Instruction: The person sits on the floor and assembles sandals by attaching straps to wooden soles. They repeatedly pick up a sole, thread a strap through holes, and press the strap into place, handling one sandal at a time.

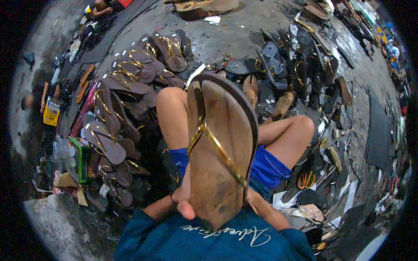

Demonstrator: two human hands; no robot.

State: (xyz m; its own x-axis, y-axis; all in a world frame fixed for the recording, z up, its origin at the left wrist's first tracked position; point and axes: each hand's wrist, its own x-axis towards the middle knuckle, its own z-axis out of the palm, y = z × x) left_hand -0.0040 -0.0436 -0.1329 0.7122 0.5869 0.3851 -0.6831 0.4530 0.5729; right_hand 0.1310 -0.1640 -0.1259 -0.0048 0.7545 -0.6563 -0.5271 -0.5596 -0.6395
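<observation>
Close in front of me stands a flip-flop with a dark sole and gold straps, fitted on a brown wooden foot-shaped last with a slit at the toe. My left hand grips its lower left side, the thumb showing at the edge and the other fingers mostly hidden behind. The right forearm reaches the lower right edge of the last, where my right hand is hidden behind it. Beyond, between my bare legs, two more wooden lasts lie on the ground.
Many brown flip-flops with gold straps are heaped at my left. On the right lies a pile of dark sandals and soles among scraps. A green box and plastic cup stand left. A round wooden block sits ahead.
</observation>
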